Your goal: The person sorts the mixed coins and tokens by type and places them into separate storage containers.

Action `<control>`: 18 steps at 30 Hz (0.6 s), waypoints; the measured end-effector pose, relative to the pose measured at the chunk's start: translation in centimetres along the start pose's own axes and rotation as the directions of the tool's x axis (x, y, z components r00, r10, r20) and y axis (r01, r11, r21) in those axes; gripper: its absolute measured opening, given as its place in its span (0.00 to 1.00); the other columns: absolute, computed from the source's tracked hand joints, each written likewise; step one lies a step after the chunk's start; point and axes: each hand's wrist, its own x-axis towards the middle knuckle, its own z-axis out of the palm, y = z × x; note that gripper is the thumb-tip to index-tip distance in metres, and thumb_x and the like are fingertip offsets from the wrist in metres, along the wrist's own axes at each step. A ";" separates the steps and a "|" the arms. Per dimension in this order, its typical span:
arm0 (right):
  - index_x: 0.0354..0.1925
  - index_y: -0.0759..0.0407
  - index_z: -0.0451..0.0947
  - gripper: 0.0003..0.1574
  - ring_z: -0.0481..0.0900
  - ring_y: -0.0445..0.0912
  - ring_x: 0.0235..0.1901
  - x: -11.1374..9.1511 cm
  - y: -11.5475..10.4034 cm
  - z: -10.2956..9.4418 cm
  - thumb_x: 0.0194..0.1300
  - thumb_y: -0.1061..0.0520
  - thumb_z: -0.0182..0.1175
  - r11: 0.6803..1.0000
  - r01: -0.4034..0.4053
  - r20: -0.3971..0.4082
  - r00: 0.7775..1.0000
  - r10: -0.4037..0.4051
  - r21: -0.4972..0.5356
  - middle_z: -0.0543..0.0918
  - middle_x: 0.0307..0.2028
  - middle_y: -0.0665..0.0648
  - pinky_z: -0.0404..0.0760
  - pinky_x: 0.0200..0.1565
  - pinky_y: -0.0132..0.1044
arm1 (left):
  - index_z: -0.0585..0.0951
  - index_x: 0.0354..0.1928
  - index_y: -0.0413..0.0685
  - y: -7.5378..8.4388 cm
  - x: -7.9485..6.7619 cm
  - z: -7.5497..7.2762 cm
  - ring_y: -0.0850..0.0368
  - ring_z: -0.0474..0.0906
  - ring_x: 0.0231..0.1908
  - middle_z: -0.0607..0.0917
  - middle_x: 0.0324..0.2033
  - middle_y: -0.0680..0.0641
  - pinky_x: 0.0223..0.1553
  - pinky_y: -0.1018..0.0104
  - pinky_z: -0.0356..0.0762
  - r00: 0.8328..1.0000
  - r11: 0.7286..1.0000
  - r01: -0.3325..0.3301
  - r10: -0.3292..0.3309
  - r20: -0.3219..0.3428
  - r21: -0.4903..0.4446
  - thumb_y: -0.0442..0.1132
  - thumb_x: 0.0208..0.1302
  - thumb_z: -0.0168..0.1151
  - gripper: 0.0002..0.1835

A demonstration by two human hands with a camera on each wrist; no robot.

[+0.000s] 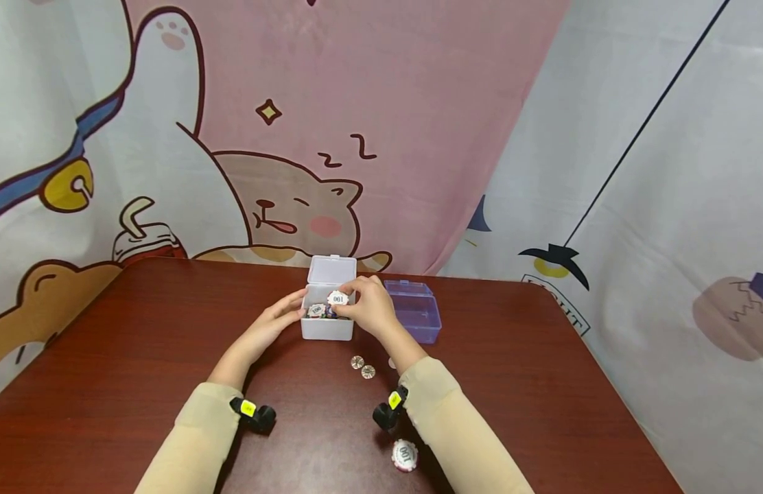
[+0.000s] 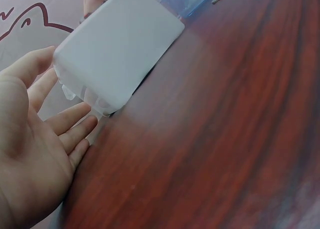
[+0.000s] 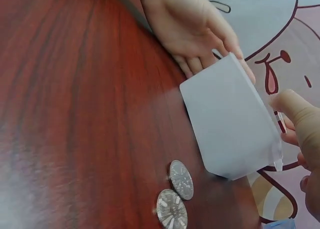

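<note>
1. From where I stand, the right hand (image 1: 372,309) pinches a white chip (image 1: 338,298) marked 100 between thumb and fingers. I'd keep that hold on the edge, light but sure, so it can't spin out of the fingertips.

2. The chip is right at those fingertips, tilted up at the box's mouth. I can't tell whether it touches anything below.

3. Just under the right hand and to its left sits the white box (image 1: 327,329). Working above the rim with the knuckles raised would likely save knocking it.

4. Below the pinch and a little left lie more chips (image 1: 316,311) inside the box. Lining up with them and moving gently should keep them from scattering.

5. Across the box is the left hand (image 1: 273,322), fingers fairly straight and spread, tips against the left wall. That's a good brace; even pressure would do, since a hard push could slide the box.

6. Beyond the right fingertips, the lid (image 1: 333,269) stands tipped back, best left untouched.

7. Just right of the right hand is a violet case (image 1: 418,334).

8. Nearer the body from that hand are two coins (image 1: 368,371), clear of the fingers.

9. Farthest from it, beside the right sleeve (image 1: 455,418), lies a stray chip (image 1: 405,455).
</note>
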 end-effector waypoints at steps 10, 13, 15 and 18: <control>0.40 0.51 0.86 0.22 0.69 0.42 0.33 0.6 0.2 0.8 0.46 0.46 0.76 0.993 -0.102 0.051 0.993 0.105 -0.054 0.83 0.33 0.45 0.69 0.32 0.34 | 0.60 0.72 0.49 0.0 -0.1 0.0 0.41 0.57 0.66 0.65 0.66 0.36 0.63 0.38 0.46 1.000 1.000 -0.007 0.007 0.005 0.010 0.43 0.72 0.53 0.30; 0.40 0.51 0.86 0.22 0.69 0.42 0.32 0.6 0.3 1.1 0.46 0.46 0.76 0.992 -0.115 0.054 0.992 0.118 -0.058 0.82 0.31 0.45 0.69 0.31 0.34 | 0.61 0.72 0.50 -0.1 0.0 -0.1 0.42 0.57 0.66 0.65 0.66 0.37 0.63 0.38 0.46 1.000 1.000 0.001 -0.001 0.004 0.012 0.45 0.71 0.54 0.30; 0.40 0.51 0.86 0.22 0.69 0.42 0.32 0.6 0.3 1.2 0.45 0.46 0.77 0.991 -0.124 0.053 0.990 0.127 -0.057 0.82 0.30 0.46 0.69 0.31 0.35 | 0.61 0.72 0.51 -0.2 0.0 -0.1 0.42 0.57 0.66 0.65 0.66 0.37 0.63 0.38 0.46 1.000 1.000 0.001 -0.001 0.006 0.016 0.46 0.71 0.54 0.30; 0.41 0.50 0.86 0.22 0.69 0.43 0.33 0.6 0.3 1.3 0.46 0.46 0.76 0.988 -0.141 0.058 0.988 0.145 -0.063 0.82 0.30 0.46 0.69 0.31 0.36 | 0.61 0.72 0.51 -0.3 0.0 -0.1 0.42 0.57 0.66 0.65 0.66 0.36 0.63 0.39 0.47 1.000 1.000 -0.005 0.004 0.010 0.017 0.46 0.71 0.54 0.31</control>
